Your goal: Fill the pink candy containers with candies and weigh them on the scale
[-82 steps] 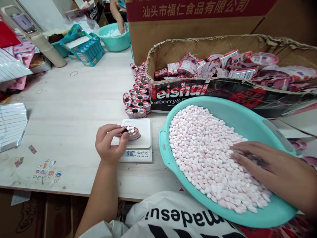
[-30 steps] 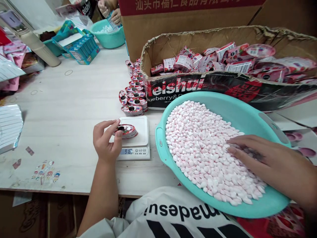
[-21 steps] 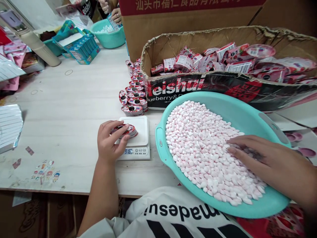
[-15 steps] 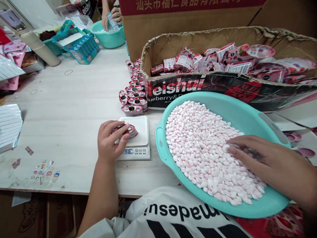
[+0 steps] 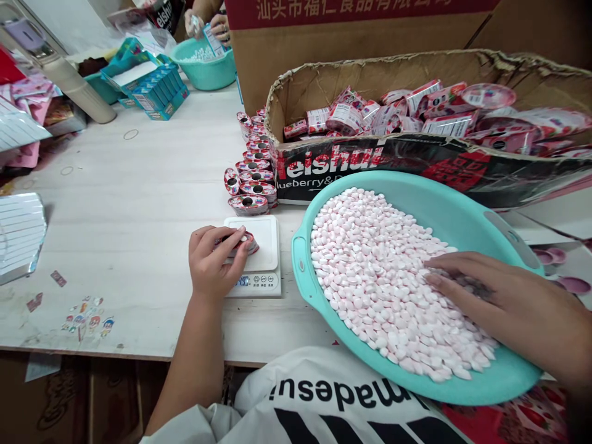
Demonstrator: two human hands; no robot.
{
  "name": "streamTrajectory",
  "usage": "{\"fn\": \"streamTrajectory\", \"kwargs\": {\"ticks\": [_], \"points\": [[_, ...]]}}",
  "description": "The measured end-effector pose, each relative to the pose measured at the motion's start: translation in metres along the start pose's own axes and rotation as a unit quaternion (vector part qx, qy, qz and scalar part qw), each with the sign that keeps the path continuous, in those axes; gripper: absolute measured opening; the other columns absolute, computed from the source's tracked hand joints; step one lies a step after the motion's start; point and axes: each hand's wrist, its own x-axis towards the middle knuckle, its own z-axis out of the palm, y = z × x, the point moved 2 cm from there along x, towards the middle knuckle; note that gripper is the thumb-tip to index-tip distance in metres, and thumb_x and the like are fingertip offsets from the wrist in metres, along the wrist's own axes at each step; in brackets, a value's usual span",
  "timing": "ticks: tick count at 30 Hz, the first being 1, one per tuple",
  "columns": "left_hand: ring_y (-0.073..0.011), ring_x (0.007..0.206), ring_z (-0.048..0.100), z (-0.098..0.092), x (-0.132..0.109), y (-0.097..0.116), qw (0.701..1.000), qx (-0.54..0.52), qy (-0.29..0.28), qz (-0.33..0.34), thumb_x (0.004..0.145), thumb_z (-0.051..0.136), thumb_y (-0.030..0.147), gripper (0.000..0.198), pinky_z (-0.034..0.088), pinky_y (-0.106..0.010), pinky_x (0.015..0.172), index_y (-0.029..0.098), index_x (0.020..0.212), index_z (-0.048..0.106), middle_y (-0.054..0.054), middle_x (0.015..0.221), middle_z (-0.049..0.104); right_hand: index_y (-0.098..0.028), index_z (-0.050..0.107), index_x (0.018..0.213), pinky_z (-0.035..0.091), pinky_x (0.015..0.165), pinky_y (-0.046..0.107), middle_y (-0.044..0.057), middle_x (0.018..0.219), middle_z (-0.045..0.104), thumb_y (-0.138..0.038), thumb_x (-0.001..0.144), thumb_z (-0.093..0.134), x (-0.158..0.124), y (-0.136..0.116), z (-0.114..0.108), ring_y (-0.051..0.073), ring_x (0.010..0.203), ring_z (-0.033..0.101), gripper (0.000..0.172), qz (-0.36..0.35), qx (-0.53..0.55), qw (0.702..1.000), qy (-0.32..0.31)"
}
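A small red oval candy box (image 5: 252, 246) sits on the white platform of the digital scale (image 5: 268, 262). My left hand (image 5: 210, 262) is closed around the box from the left, with the index fingertip on its top by a white tablet. The fingers cover part of the box and of the scale's display. My right hand (image 5: 504, 302) rests in a turquoise basin (image 5: 300, 265) full of pale pink-white candy tablets (image 5: 374, 265). Its thumb and index finger are stretched out and apart. The other fingertips are hidden among the tablets.
Several red oval boxes with round holes (image 5: 248, 203) stand behind the scale. A cut-down carton (image 5: 324, 166) behind the basin holds red packages. At the back left, another person's hands (image 5: 217, 28) work over a turquoise bowl (image 5: 208, 71), near blue boxes (image 5: 161, 92) and a bottle (image 5: 76, 86).
My left hand has shifted slightly over the box, and the scale's reading has changed. My right hand has hardly moved. The other person's one hand has risen out of the bowl.
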Motion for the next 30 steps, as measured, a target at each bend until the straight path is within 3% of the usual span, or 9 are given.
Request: {"fn": "streamTrajectory", "kwargs": {"ticks": [5, 11, 17, 23, 27, 29, 30], "points": [[-0.0189, 0.085, 0.067, -0.003, 0.004, 0.008, 0.999, -0.037, -0.012, -0.009, 0.083, 0.075, 0.016, 0.018, 0.054, -0.039, 0.083, 0.024, 0.099, 0.075, -0.005, 0.092, 0.075, -0.039, 0.070, 0.106, 0.053, 0.099, 0.054, -0.006, 0.124, 0.069, -0.074, 0.086, 0.045, 0.001, -0.003, -0.001, 0.029, 0.111, 0.067, 0.047, 0.022, 0.037, 0.999, -0.020], [-0.0149, 0.088, 0.071, -0.013, 0.008, 0.012, 0.996, -0.044, -0.077, -0.032, 0.087, 0.072, 0.015, 0.014, 0.043, -0.049, 0.115, 0.023, 0.098, 0.074, -0.003, 0.096, 0.075, -0.039, 0.070, 0.105, 0.051, 0.100, 0.054, -0.006, 0.123, 0.069, -0.071, 0.086, 0.047, 0.001, -0.006, -0.002, 0.028, 0.111, 0.066, 0.044, 0.023, 0.056, 0.998, -0.023], [-0.0122, 0.082, 0.070, -0.012, 0.014, 0.016, 0.990, -0.042, -0.093, -0.102, 0.089, 0.071, 0.020, 0.009, 0.042, -0.048, 0.118, 0.022, 0.096, 0.076, -0.001, 0.093, 0.075, -0.035, 0.070, 0.104, 0.052, 0.097, 0.054, -0.003, 0.120, 0.071, -0.071, 0.086, 0.046, 0.001, -0.013, -0.006, 0.028, 0.108, 0.067, 0.047, 0.015, 0.066, 0.998, -0.017], [-0.0119, 0.081, 0.070, -0.015, 0.022, 0.017, 0.990, -0.042, -0.083, -0.105, 0.089, 0.071, 0.020, 0.009, 0.042, -0.050, 0.118, 0.023, 0.096, 0.076, 0.000, 0.092, 0.075, -0.037, 0.071, 0.105, 0.054, 0.095, 0.054, -0.004, 0.121, 0.071, -0.073, 0.086, 0.045, -0.001, -0.009, -0.006, 0.029, 0.108, 0.068, 0.048, 0.017, 0.068, 0.998, -0.005], [-0.0109, 0.083, 0.070, -0.021, 0.040, 0.055, 0.991, -0.098, -0.007, -0.088, 0.087, 0.072, 0.014, 0.014, 0.047, -0.046, 0.114, 0.023, 0.098, 0.074, 0.001, 0.092, 0.074, -0.038, 0.071, 0.106, 0.054, 0.094, 0.052, -0.004, 0.122, 0.071, -0.076, 0.085, 0.046, -0.001, 0.006, 0.004, 0.029, 0.108, 0.068, 0.050, 0.005, 0.066, 0.998, 0.011], [-0.0101, 0.084, 0.070, -0.014, 0.048, 0.089, 0.985, -0.161, -0.026, -0.054, 0.088, 0.071, 0.013, 0.012, 0.045, -0.046, 0.115, 0.022, 0.096, 0.072, 0.001, 0.093, 0.074, -0.038, 0.070, 0.109, 0.054, 0.096, 0.052, -0.004, 0.124, 0.070, -0.076, 0.086, 0.046, 0.000, 0.015, 0.011, 0.029, 0.110, 0.068, 0.051, -0.001, 0.060, 0.998, 0.011], [-0.0104, 0.088, 0.070, -0.008, 0.051, 0.107, 0.977, -0.195, -0.074, -0.033, 0.090, 0.068, 0.013, 0.011, 0.041, -0.048, 0.118, 0.023, 0.095, 0.071, 0.000, 0.096, 0.075, -0.038, 0.070, 0.110, 0.053, 0.097, 0.052, -0.004, 0.126, 0.070, -0.076, 0.086, 0.046, 0.000, 0.018, 0.014, 0.029, 0.111, 0.067, 0.051, -0.004, 0.056, 0.998, 0.011]]}}
